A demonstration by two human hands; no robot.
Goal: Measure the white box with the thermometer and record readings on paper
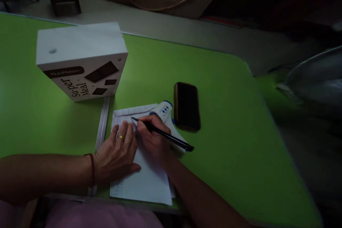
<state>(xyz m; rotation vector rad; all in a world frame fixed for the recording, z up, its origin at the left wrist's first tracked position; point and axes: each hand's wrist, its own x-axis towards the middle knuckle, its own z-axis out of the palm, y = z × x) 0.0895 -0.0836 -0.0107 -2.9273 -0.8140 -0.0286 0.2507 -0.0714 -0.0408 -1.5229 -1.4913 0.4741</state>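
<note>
Right hand (155,140) closed around black pen (173,138) over paper (149,185) on green counter (227,121); left hand (117,155) outstretched flat on paper, grasping nothing. Right of paper: white-blue device (165,109), partly blocked by right hand; then phone (187,107). Beyond paper, left: box (82,44).

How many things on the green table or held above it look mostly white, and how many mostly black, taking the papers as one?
Mostly white: 3 (box, papers, blue-trimmed handheld device)
Mostly black: 2 (phone, pen in the right hand)
Total: 5
</note>
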